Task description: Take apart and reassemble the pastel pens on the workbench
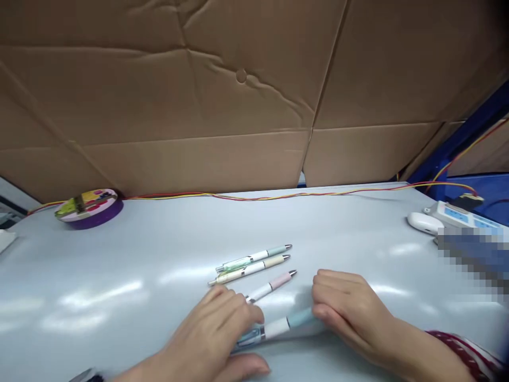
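A light blue and white pen [277,328] lies between my two hands, above the near part of the table. My left hand [214,334] is curled around its clear clip end, with the thumb below the barrel; the far end of the pen is hidden by the palm. My right hand [350,307] has its fingers closed on the blue grip end, and they cover the tip. Just beyond my left hand lies a pink and white pen [271,287], partly covered by the fingers. Farther back, a cream pen [250,269] and a green pen [254,258] lie side by side.
A round purple tin [97,215] stands at the back left of the grey table [167,228]. At right are a white mouse [424,223], a power strip [457,214] and a blurred-out object [473,254]. Red and yellow wires [246,198] run before a cardboard wall [199,106].
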The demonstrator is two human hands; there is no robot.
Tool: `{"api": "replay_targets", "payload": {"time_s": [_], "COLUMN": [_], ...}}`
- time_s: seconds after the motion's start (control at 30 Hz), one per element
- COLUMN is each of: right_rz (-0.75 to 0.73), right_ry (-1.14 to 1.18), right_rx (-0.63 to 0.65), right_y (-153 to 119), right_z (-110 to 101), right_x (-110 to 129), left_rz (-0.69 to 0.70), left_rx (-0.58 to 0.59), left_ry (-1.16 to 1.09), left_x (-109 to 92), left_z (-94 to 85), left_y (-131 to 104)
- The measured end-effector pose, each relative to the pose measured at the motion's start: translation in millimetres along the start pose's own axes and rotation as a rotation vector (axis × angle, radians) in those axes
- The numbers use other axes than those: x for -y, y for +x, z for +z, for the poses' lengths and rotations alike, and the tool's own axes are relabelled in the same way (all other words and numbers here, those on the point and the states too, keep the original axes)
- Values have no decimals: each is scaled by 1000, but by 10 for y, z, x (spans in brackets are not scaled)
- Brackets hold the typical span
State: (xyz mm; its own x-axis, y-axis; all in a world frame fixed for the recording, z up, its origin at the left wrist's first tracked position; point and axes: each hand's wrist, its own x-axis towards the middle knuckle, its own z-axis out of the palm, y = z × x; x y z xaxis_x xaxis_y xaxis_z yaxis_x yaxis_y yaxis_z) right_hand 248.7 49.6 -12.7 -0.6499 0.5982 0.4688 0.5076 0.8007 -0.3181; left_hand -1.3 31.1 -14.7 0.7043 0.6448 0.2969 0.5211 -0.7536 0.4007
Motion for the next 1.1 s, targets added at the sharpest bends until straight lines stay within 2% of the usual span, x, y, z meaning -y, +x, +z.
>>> {"api": "replay_targets", "payload": {"time_s": [0.13, 0.27, 0.4, 0.5, 0.6, 0.73, 0.87, 1.0, 1.1], "right_rz": [-46, -73, -188, -207, -141, 42, 153, 177, 178], "right_ry": [10, 73, 87, 96, 188, 319, 321, 289, 293], "right_rx": [-63, -113, -168, -190, -161, -80, -71, -141, -135], "right_y": [-7, -9, -29, -31, -13, 9, 23, 31, 31], "right_z": [-29, -78, -93, -90, -98, -105, -88, -87, -88], "right_x": [118, 206, 193, 124, 49, -10, -9, 3, -16], "left_rz": [79, 86, 107, 79, -23, -143, -137, -122, -143], "left_rx": [-22, -5, 39, 39, 39, 49, 5, -14, -9], "left_ry": [52, 36, 16, -24, -73, -131, -106, -12, 30], "left_x": [-63, -95, -120, -106, -77, -74, -87, -75, -74], "left_z": [10, 9, -5, -3, -2, -16, -38, -62, -79], "left_y": [-55, -81, -74, -82, -84, -73, -63, -36, -3]}}
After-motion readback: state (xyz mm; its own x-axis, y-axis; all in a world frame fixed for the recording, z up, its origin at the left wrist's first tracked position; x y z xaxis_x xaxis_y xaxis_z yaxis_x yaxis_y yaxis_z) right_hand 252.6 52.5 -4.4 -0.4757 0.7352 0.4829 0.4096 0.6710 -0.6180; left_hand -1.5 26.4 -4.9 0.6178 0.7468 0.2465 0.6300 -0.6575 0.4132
